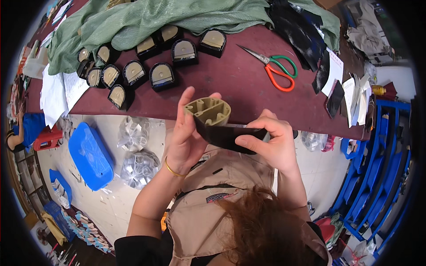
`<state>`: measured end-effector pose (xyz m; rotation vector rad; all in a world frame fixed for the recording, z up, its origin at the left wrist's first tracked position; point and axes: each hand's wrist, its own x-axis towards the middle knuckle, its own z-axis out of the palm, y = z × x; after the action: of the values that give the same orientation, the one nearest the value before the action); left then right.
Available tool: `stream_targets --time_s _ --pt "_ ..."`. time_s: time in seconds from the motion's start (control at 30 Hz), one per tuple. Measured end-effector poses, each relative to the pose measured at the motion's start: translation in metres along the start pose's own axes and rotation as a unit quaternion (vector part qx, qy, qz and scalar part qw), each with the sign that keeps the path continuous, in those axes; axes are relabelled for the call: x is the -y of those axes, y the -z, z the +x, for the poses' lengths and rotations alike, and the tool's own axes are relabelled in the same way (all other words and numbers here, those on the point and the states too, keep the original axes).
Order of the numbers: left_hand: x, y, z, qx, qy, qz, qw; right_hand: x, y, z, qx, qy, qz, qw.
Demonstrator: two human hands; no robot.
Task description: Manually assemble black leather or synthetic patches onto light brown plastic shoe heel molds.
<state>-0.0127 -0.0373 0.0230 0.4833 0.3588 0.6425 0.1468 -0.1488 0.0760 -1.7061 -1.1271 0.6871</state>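
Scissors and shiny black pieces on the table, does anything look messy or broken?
Nothing looks broken. The scissors lie open on the maroon table, and a green mesh cloth is heaped over some of the black heel-shaped pieces.

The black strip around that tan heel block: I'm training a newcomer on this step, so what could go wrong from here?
The black strip covers only part of the tan block, so it might go on crooked. Both hands, left and right, hold it over the table edge; a slip may drop it to the floor. The scissors lie open nearby.

Olive heel block (208,111), seemingly black strip (228,135)
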Motion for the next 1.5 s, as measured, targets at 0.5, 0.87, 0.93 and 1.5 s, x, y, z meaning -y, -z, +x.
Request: stream_targets --time_s 0.5,0.87,0.93,1.5 --pt "-0.001 0.001 0.010 0.134 0.156 -0.157 0.966 -0.005 -0.007 0.003 0.010 -0.064 0.075 0.995" --pt "-0.005 0.004 0.001 0.158 0.174 0.088 0.968 -0.001 0.007 0.010 0.058 -0.053 0.043 0.996" --pt "-0.003 -0.008 -0.001 0.138 0.190 0.071 0.969 -0.013 0.003 0.013 0.047 -0.036 0.129 0.990" --pt "-0.002 0.005 0.014 0.088 0.027 0.190 0.978 -0.010 -0.008 0.012 0.056 -0.192 0.307 0.930"
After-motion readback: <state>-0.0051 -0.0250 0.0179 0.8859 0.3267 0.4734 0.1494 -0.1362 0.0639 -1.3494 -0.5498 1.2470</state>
